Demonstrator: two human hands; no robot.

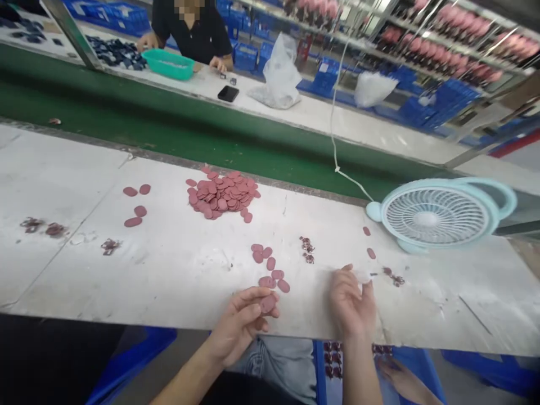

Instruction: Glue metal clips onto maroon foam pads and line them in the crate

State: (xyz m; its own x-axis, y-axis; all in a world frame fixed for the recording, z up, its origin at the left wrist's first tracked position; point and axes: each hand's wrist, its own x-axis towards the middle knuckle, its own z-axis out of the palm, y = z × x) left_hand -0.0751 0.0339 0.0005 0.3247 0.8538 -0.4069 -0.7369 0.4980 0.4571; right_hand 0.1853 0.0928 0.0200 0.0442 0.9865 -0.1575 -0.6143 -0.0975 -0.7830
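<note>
Between the thumb and fingers of my left hand (pixel 244 318) is a reddish oval piece (pixel 268 304), held over the table's front edge. Just beyond it lie several loose oval pieces (pixel 271 263) of the same colour. My right hand (pixel 353 298) is over the table to the right, palm partly up and slightly blurred, with its fingers curled; whether it holds anything small cannot be made out. Small dark red scraps (pixel 307 250) lie left of it, and more scraps (pixel 394 276) lie to its right. A large heap of oval pieces (pixel 223 194) sits near the table's far edge.
A light blue fan (pixel 436 216) stands at the right, its white cord running up. A thin rod (pixel 475 315) lies at the right front. Blue crates (pixel 320 374) are below the edge. Across a green strip, a person sits behind a green basket (pixel 169 65) and a phone (pixel 228 93).
</note>
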